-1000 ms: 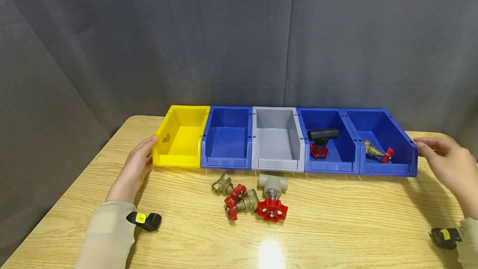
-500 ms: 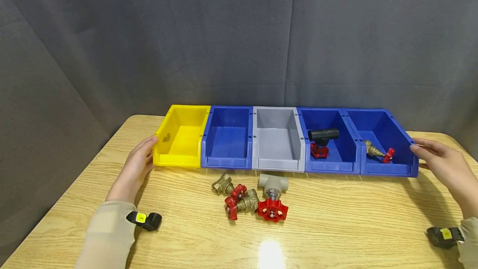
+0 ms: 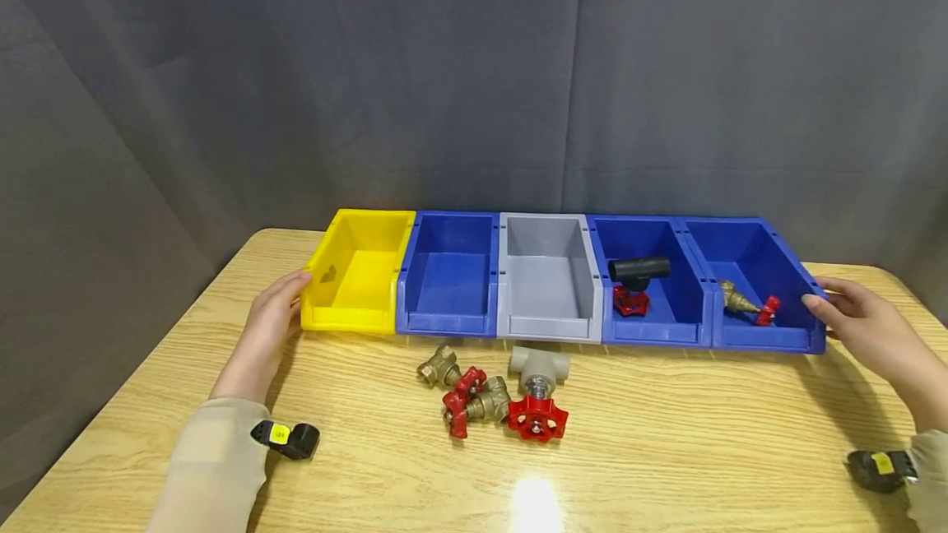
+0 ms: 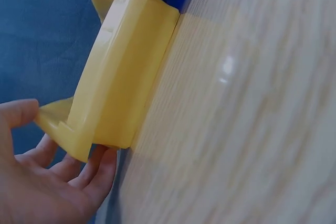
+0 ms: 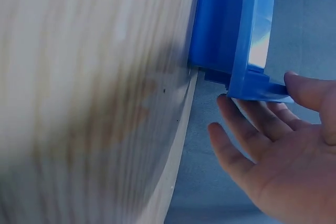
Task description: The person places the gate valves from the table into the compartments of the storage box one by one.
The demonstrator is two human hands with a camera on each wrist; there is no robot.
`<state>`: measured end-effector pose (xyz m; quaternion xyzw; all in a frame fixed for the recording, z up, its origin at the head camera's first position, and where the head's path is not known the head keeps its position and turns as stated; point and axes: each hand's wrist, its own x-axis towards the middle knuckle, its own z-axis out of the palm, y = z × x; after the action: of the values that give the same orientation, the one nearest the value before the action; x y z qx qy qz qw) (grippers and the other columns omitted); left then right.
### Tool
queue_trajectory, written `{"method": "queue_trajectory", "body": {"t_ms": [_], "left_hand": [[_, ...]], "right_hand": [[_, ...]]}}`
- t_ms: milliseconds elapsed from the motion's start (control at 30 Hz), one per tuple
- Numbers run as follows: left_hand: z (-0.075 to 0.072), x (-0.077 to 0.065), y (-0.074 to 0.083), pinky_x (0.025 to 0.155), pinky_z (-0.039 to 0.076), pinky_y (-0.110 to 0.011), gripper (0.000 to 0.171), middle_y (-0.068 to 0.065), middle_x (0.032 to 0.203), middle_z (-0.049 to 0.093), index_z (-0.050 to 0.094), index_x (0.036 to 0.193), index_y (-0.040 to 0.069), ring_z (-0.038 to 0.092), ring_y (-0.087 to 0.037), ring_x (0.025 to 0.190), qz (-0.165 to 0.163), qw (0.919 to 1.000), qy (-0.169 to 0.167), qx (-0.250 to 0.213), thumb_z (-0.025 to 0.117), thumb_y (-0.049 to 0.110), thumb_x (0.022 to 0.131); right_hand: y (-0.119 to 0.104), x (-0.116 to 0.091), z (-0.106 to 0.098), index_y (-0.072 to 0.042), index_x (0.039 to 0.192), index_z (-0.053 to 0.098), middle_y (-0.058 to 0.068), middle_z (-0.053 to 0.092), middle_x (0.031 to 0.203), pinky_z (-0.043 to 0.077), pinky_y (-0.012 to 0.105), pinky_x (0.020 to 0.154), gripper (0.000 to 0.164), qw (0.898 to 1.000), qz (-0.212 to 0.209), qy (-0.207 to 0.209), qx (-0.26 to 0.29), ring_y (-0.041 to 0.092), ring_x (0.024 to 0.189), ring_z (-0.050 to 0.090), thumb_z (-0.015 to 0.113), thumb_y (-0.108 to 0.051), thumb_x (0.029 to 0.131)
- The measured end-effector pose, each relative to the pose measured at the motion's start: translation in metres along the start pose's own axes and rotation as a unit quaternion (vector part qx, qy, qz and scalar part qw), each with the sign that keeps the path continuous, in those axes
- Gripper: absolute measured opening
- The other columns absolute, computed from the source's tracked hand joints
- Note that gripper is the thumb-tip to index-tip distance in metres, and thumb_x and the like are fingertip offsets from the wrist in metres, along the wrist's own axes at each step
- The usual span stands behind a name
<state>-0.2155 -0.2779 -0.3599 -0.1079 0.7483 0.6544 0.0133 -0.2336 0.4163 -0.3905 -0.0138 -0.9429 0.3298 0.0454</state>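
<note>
Five-wide row aside, the end bins are in my hands. At the left end, my left hand holds the yellow bin by its outer side, thumb at the rim and fingers along the outside wall. Across at the right end, my right hand grips the side wall of the blue bin. Its thumb hooks over the rim while the fingers lie outside. Inside that bin is a brass valve with a red handle.
Between the end bins stand an empty blue bin, a grey bin and a blue bin holding a black tee valve. In front lie two brass valves and a grey valve with a red handwheel.
My right hand has shifted slightly left, and its thumb now reaches farther over the blue bin's rim. My left hand keeps its place on the yellow bin.
</note>
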Motion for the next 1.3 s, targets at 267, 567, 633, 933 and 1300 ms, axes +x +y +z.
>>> {"method": "queue_trajectory", "body": {"t_ms": [267,567,633,933,1300], "left_hand": [[0.004,-0.005,0.007,0.111,0.033,-0.044,0.056,-0.015,0.158,0.029,0.027,0.157,0.008,0.034,-0.032,0.14,0.035,0.9978,0.04,0.039,0.037,0.034,0.107],[0.011,-0.012,0.029,0.108,0.037,-0.043,0.045,-0.006,0.147,0.046,0.046,0.147,0.006,0.042,-0.02,0.13,0.082,0.9902,0.113,0.002,0.042,0.024,0.107],[0.012,-0.015,0.034,0.106,0.037,-0.041,0.042,-0.003,0.142,0.05,0.05,0.144,0.005,0.045,-0.019,0.126,0.099,0.9869,0.127,0.008,0.043,0.024,0.106],[0.017,-0.033,0.054,0.091,0.046,-0.023,0.038,0.002,0.128,0.057,0.054,0.139,0.008,0.054,-0.011,0.113,0.152,0.983,0.085,-0.058,0.05,0.023,0.104],[0.042,-0.061,0.08,0.093,0.043,-0.03,0.037,0.002,0.127,0.06,0.055,0.137,0.009,0.055,-0.015,0.116,0.214,0.9767,0.018,0.01,0.05,0.026,0.105]], "right_hand": [[-0.047,-0.021,-0.005,0.026,0.137,0.026,0.054,0.036,0.127,0.047,0.062,0.082,0.062,1.0,0.006,-0.004,-0.026,0.066,0.114,0.044,0.037,-0.029,0.108],[-0.045,-0.02,-0.005,0.024,0.138,0.025,0.054,0.037,0.126,0.045,0.067,0.084,0.065,1.0,0.003,-0.003,-0.023,0.062,0.109,0.05,0.035,-0.033,0.108],[-0.044,-0.019,-0.005,0.024,0.137,0.025,0.054,0.037,0.126,0.045,0.067,0.084,0.064,1.0,0.001,-0.002,-0.021,0.062,0.108,0.05,0.035,-0.032,0.108],[-0.028,-0.011,-0.003,0.021,0.139,0.027,0.052,0.041,0.126,0.055,0.051,0.073,0.074,1.0,0.0,-0.007,-0.025,0.053,0.103,0.058,0.036,-0.044,0.105],[-0.031,-0.014,-0.005,0.022,0.137,0.025,0.053,0.039,0.127,0.056,0.042,0.073,0.061,1.0,-0.015,-0.023,-0.004,0.035,0.096,0.065,0.035,-0.03,0.108]]}}
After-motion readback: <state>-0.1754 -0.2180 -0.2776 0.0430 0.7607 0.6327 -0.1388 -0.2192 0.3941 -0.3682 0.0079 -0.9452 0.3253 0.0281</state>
